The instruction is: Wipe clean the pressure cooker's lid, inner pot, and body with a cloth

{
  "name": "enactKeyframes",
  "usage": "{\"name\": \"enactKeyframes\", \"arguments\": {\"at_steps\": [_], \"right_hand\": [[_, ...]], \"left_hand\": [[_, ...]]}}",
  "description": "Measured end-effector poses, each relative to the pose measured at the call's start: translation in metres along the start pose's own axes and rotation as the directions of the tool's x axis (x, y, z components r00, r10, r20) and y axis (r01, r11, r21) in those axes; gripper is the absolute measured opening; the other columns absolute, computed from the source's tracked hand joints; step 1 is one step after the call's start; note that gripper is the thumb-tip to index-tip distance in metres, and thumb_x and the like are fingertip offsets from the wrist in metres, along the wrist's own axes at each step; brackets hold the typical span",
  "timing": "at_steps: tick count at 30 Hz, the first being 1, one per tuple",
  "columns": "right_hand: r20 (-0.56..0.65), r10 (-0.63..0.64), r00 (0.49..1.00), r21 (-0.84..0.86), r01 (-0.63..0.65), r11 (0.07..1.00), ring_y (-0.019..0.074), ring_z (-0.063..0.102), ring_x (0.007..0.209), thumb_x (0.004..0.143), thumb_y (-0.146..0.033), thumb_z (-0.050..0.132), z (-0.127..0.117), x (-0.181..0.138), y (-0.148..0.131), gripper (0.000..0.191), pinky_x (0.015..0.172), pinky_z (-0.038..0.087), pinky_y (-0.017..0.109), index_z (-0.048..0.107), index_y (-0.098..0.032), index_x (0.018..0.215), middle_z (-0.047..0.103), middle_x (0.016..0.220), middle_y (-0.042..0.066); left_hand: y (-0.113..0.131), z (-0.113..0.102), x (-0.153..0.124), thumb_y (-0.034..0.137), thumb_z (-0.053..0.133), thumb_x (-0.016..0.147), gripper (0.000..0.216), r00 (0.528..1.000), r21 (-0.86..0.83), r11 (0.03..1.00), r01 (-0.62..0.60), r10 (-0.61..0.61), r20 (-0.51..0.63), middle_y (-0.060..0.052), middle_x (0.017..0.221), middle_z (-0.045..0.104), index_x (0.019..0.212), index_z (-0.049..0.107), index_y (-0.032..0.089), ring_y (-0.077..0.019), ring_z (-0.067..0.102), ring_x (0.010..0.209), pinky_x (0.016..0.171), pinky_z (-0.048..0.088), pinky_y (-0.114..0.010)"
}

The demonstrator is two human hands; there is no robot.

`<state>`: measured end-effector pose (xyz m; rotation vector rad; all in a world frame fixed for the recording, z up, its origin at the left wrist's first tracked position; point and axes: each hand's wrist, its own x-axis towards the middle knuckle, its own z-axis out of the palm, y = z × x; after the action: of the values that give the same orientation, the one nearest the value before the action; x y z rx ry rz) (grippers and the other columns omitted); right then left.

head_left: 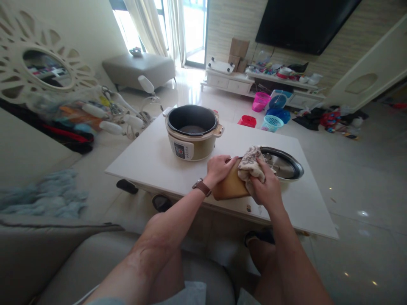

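Note:
My left hand (219,168), with a brown watch on the wrist, grips the edge of a tan cooker lid (229,187) tilted up on the white table (152,161). My right hand (265,188) is closed on a patterned cloth (251,163) and presses it against the lid. Just behind the hands lies the lid's shiny metal underside (282,163). An open pressure cooker (192,133) with a dark inner pot stands on the table to the left.
Sandals lie under the table's near edge. Plastic baskets (270,123) and clothes are scattered on the glossy floor beyond. A TV cabinet (229,80) stands at the back, a grey ottoman (138,67) by the window, clutter at the left.

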<state>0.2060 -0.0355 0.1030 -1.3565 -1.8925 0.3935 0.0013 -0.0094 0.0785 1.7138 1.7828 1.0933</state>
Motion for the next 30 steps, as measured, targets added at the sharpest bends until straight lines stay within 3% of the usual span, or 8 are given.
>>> {"name": "enactKeyframes", "arguments": {"at_steps": [4,8,16,20,22,25,27,30], "right_hand": [[0.008,0.117,0.993,-0.01,-0.117,0.993,0.0372,0.068,0.128,0.088,-0.052,0.071,0.002,0.002,0.007,0.065,0.111,0.053,0.058,0.063,-0.025,0.147,0.071,0.143,0.013],[0.001,0.02,1.0,-0.1,-0.02,0.995,0.0415,0.061,0.139,0.074,-0.058,0.085,0.006,-0.002,-0.004,0.094,0.116,0.05,0.059,0.055,-0.022,0.155,0.061,0.155,0.019],[-0.147,0.346,0.927,0.227,-0.309,0.924,0.0384,0.076,0.104,0.078,-0.052,0.076,0.015,0.008,0.053,0.044,0.1,0.058,0.059,0.079,-0.02,0.108,0.082,0.106,0.013],[-0.237,0.431,0.871,0.467,-0.286,0.837,0.0333,0.077,0.102,0.081,-0.046,0.072,0.017,0.009,0.071,0.037,0.1,0.061,0.056,0.078,-0.018,0.103,0.081,0.104,0.011],[-0.26,0.319,0.911,0.437,-0.184,0.88,0.0333,0.078,0.105,0.086,-0.044,0.071,0.014,0.004,0.057,0.035,0.101,0.061,0.054,0.078,-0.018,0.107,0.081,0.107,0.012],[-0.095,-0.103,0.99,0.237,0.123,0.964,0.0375,0.073,0.124,0.087,-0.041,0.074,0.006,-0.007,0.021,0.041,0.11,0.058,0.052,0.077,-0.02,0.121,0.079,0.126,0.014],[0.076,-0.352,0.933,0.098,0.344,0.934,0.0411,0.063,0.14,0.086,-0.04,0.074,0.003,-0.012,0.002,0.049,0.119,0.05,0.056,0.074,-0.024,0.132,0.073,0.143,0.012],[0.114,-0.424,0.898,0.0,0.427,0.904,0.0411,0.053,0.151,0.089,-0.041,0.071,0.004,-0.01,-0.003,0.056,0.123,0.046,0.059,0.067,-0.027,0.143,0.066,0.154,0.01]], "left_hand": [[0.002,-0.002,0.001,0.065,0.05,0.101,0.061,1.0,0.06,0.998,0.024,-0.024,-0.002,-0.004,0.065,0.063,0.058,0.055,0.021,-0.0175,0.042,0.064,0.065,0.019,-0.036],[-0.002,-0.002,0.005,0.064,0.053,0.101,0.062,1.0,0.055,0.998,-0.001,0.001,-0.002,-0.003,0.063,0.061,0.057,0.055,0.02,-0.0168,0.043,0.064,0.064,0.02,-0.035],[-0.004,-0.002,0.009,0.06,0.057,0.099,0.062,1.0,0.039,0.999,-0.012,0.013,-0.012,0.0,0.056,0.048,0.053,0.046,0.021,-0.0156,0.037,0.061,0.064,0.019,-0.035],[-0.005,-0.004,0.008,0.057,0.058,0.098,0.06,1.0,0.023,1.0,0.002,-0.001,-0.028,0.0,0.056,0.044,0.053,0.043,0.021,-0.0153,0.037,0.062,0.064,0.02,-0.034],[-0.006,-0.004,0.007,0.057,0.058,0.098,0.059,1.0,0.018,1.0,0.001,-0.001,-0.029,0.0,0.056,0.045,0.054,0.044,0.02,-0.0153,0.037,0.062,0.064,0.02,-0.034],[-0.01,-0.005,0.007,0.051,0.058,0.096,0.053,1.0,0.018,1.0,-0.001,0.002,-0.016,-0.001,0.057,0.049,0.055,0.047,0.02,-0.0159,0.039,0.063,0.064,0.02,-0.034],[-0.013,-0.005,0.009,0.043,0.059,0.093,0.045,1.0,0.006,1.0,0.006,-0.006,0.0,-0.002,0.059,0.054,0.055,0.049,0.02,-0.0165,0.04,0.065,0.064,0.021,-0.034],[-0.017,-0.008,0.011,0.04,0.058,0.091,0.045,1.0,-0.034,0.999,-0.017,0.018,0.025,-0.003,0.057,0.054,0.054,0.046,0.02,-0.0165,0.04,0.065,0.064,0.022,-0.034]]}}
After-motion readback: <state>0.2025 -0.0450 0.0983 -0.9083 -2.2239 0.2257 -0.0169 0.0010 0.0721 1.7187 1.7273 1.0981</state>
